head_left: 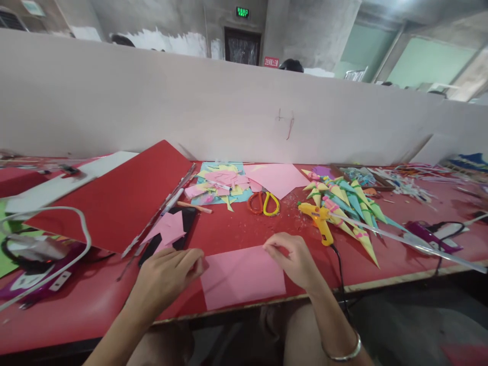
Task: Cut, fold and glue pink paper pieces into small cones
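Note:
A sheet of pink paper (244,279) lies at the front edge of the red table, between my hands. My left hand (170,279) is closed at the sheet's upper left corner, its fingertips partly hidden behind the knuckles. At the upper right corner, my right hand (292,256) pinches the paper between thumb and finger. Right of that hand rests a yellow glue gun (320,221) with a long clear glue stick in its back. Red and yellow-handled scissors (264,203) lie beyond the sheet. Pink paper scraps (168,231) cover part of a black phone-like slab (188,216) beside my left hand.
Folded paper cones (354,201) in yellow, green and blue are heaped at right. Mixed paper scraps (224,183) lie at the back. A large red board (125,193) leans at left near a white cable (86,229). A pale partition (229,107) closes the table's far side.

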Tool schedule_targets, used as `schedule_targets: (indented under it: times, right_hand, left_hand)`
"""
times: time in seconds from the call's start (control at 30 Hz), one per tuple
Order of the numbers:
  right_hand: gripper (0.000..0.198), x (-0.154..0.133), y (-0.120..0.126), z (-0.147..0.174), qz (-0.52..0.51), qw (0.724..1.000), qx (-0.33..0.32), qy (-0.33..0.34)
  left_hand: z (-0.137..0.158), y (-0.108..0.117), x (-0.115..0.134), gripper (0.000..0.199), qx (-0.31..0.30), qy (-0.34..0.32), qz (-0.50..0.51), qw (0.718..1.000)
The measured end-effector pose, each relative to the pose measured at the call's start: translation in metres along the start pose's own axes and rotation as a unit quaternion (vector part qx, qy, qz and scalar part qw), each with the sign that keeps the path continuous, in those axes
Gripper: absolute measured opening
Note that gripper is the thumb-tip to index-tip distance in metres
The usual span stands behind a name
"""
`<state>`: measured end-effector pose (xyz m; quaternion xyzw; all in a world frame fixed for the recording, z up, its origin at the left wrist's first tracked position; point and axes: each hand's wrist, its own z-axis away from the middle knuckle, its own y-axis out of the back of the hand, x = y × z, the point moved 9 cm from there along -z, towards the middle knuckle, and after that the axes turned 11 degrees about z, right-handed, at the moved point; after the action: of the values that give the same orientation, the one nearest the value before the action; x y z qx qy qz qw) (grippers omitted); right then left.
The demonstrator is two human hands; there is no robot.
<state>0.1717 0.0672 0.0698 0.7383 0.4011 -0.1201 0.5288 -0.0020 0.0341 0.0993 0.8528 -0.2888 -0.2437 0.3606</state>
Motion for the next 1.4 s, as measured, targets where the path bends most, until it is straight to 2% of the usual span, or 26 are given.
schedule_targets:
  times: [0.2, 0.27, 0.33, 0.4, 0.47, 0.57, 0.67, 0.8, 0.9, 1.0, 1.13, 1.27, 1.33, 1.4]
  right_hand:
    - [0.024, 0.001, 0.008, 0.001, -0.007, 1.000, 0.021, 0.008]
    - [0.024, 0.003, 0.013, 0.002, -0.003, 1.000, 0.030, 0.004]
    - [0.023, 0.004, 0.014, 0.003, -0.001, 1.000, 0.030, 0.002]
    - [0.023, 0.002, 0.013, 0.004, -0.005, 1.000, 0.022, 0.004]
    - [0.023, -0.002, 0.010, 0.004, -0.015, 1.000, 0.016, 0.012]
    - [0.022, -0.007, 0.007, 0.003, -0.023, 0.999, 0.014, 0.021]
    - [0.019, -0.016, 0.009, 0.001, 0.041, 0.997, 0.032, 0.050]
    - [0.013, -0.041, 0.005, 0.002, 0.192, 0.973, 0.070, 0.111]
    - [0.012, -0.062, -0.008, 0.002, 0.238, 0.957, 0.064, 0.154]
    - [0.015, -0.068, -0.013, 0.000, 0.265, 0.947, 0.075, 0.164]
    - [0.015, -0.051, -0.004, -0.003, 0.258, 0.951, 0.087, 0.146]
    - [0.016, -0.016, 0.013, -0.002, 0.231, 0.963, 0.110, 0.080]
    - [0.016, -0.002, 0.023, 0.001, 0.186, 0.972, 0.137, 0.042]
    - [0.014, 0.006, 0.026, 0.004, 0.097, 0.986, 0.135, 0.021]
  left_hand:
    - [-0.009, 0.009, -0.023, 0.028, 0.001, 0.111, -0.096, 0.989]
    - [-0.008, 0.012, -0.030, 0.029, -0.001, 0.151, -0.085, 0.985]
    - [-0.008, 0.017, -0.033, 0.030, 0.008, 0.176, -0.029, 0.984]
    - [-0.012, 0.018, -0.026, 0.030, 0.007, 0.158, 0.053, 0.986]
    - [-0.018, 0.013, -0.015, 0.028, -0.019, 0.124, 0.113, 0.986]
    - [-0.022, -0.001, -0.001, 0.030, -0.077, 0.089, 0.158, 0.980]
    - [-0.021, -0.013, 0.009, 0.035, -0.114, 0.066, 0.196, 0.972]
    - [-0.021, -0.018, 0.018, 0.034, -0.126, 0.063, 0.219, 0.966]
    - [-0.025, -0.018, 0.024, 0.037, -0.117, 0.063, 0.200, 0.971]
    - [-0.027, -0.019, 0.028, 0.040, -0.122, 0.056, 0.180, 0.974]
    - [-0.024, -0.019, 0.023, 0.038, -0.135, 0.071, 0.206, 0.967]
    - [-0.019, -0.018, 0.015, 0.038, -0.161, 0.098, 0.237, 0.953]
    - [-0.017, -0.017, 0.010, 0.037, -0.167, 0.120, 0.250, 0.946]
    - [-0.016, -0.017, 0.005, 0.034, -0.171, 0.143, 0.267, 0.938]
